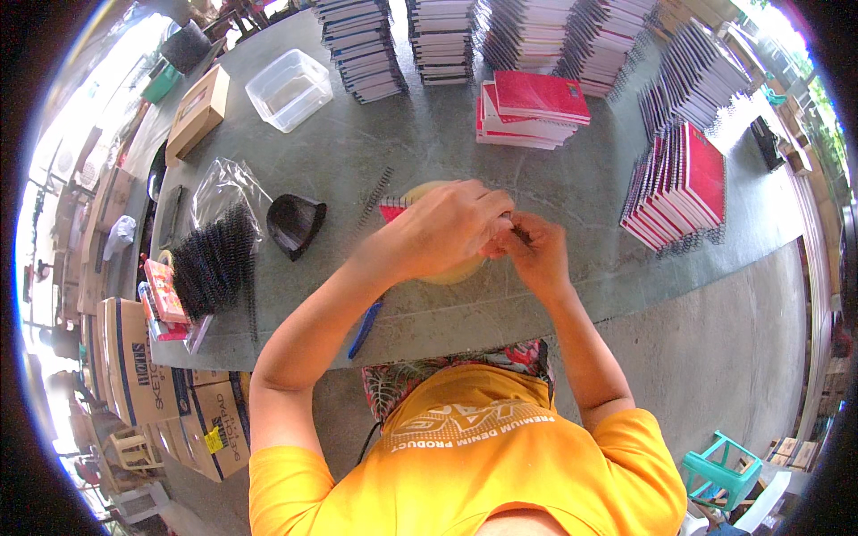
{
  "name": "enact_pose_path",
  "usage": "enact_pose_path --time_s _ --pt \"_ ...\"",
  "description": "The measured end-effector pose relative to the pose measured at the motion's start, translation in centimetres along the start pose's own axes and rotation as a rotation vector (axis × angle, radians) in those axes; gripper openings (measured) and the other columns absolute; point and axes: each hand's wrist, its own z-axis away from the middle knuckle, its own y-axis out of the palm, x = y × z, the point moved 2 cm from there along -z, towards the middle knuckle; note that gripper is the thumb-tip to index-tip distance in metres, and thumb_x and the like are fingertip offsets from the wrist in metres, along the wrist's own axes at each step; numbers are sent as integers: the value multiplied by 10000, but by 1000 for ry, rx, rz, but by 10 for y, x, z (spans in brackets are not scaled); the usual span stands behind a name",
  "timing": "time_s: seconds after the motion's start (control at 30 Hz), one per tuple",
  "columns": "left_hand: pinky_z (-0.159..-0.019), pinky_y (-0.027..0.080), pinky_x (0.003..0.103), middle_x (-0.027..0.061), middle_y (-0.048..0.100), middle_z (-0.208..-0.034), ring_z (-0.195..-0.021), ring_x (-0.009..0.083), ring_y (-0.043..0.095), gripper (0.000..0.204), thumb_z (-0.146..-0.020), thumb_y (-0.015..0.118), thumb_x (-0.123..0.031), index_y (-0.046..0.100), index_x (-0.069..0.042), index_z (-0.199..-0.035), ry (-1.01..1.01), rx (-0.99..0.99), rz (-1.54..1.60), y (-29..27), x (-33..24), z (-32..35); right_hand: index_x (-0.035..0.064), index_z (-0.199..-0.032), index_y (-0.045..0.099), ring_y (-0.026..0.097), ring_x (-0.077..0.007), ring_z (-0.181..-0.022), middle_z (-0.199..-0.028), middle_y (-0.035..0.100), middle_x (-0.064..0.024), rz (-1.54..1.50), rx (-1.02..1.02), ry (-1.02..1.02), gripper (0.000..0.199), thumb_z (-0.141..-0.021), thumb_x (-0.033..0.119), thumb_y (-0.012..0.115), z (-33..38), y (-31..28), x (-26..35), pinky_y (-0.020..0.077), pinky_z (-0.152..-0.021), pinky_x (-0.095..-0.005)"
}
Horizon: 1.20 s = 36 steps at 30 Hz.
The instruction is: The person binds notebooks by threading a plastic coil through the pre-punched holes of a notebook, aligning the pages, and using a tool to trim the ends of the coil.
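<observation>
My left hand reaches across a red spiral notebook, hiding most of it; a row of black coil loops shows along its far edge. Beneath lies a round, pale yellow disc. The fingertips of my left hand are closed and meet those of my right hand, which is pinched too. Something small and dark sits between the fingers, too covered to name. Left of the notebook lies a loose black binding coil. A blue-handled tool rests by the near table edge, under my left forearm.
Red notebooks are stacked at the far middle and right. Tall notebook stacks line the back. At left are a clear plastic tub, a cardboard box, a black scoop-shaped piece and a heap of black coils.
</observation>
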Motion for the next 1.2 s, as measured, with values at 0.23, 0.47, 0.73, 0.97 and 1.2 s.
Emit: enact_pose_path --time_s 0.23,0.47,0.73,0.97,1.2 --pt "-727 460 412 138 608 -825 -819 330 574 193 -734 605 -86 596 -13 -913 112 -102 -6 7 2 1 18 -894 648 642 -120 -624 -699 669 -87 101 -39 -48 116 -825 96 599 -4 0 -16 500 -577 -276" --pt "-714 463 403 124 604 -808 -794 318 575 191 -661 624 -48 609 -45 -852 19 -215 -51 13 -3 4 55 -935 648 634 -208 -655 -794 656 -121 527 -159 -429 165 -785 119 631 0 -2 -4 487 -588 -309" --pt "-800 442 367 102 578 -947 -907 284 544 222 -696 697 -101 616 -71 -899 43 -542 -213 -21 -36 1 51 -957 634 646 -280 -828 -982 655 -143 498 -197 -679 259 -723 -27 553 10 -44 49 506 -679 -351" --pt "-792 441 358 122 586 -968 -920 284 552 172 -751 665 -45 619 -43 -917 -187 -596 -226 -44 1 51 152 -1150 627 626 -204 -995 -1131 628 -81 1069 -854 -198 292 -862 150 581 17 -186 133 482 -860 -327" --pt "-766 448 356 125 584 -946 -877 292 553 133 -747 662 -32 624 -28 -874 -203 -497 -194 -23 13 58 101 -1124 627 525 -282 -1134 -1184 586 -113 1386 -583 -305 291 -844 167 582 18 -190 76 405 -972 -375"
